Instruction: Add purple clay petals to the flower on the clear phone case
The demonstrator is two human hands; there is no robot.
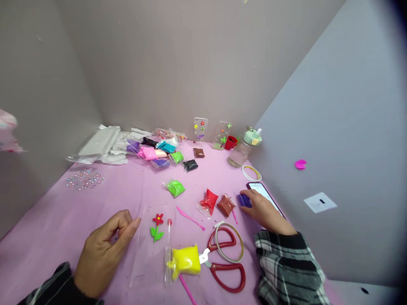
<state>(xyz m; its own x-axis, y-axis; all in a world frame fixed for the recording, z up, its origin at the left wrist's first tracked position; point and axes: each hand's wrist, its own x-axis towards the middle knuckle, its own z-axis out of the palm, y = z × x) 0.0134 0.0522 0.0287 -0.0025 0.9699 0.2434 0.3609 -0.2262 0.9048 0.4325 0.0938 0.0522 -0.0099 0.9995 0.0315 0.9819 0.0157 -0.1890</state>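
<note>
The purple clay packet [244, 200] is lying crosswise at lower right, beside a phone [263, 194], with the right hand's [262, 210] fingers curled over it; any pinch cannot be told. The left hand [104, 254] is held half-closed, lower left, beside a clear sleeve [149, 250] bearing a clay flower [157, 228].

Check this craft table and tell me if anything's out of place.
A magenta heart-shaped piece sits on the grey side wall, apart from the pink table cover and the colored packets on it, so it looks out of place.
</note>
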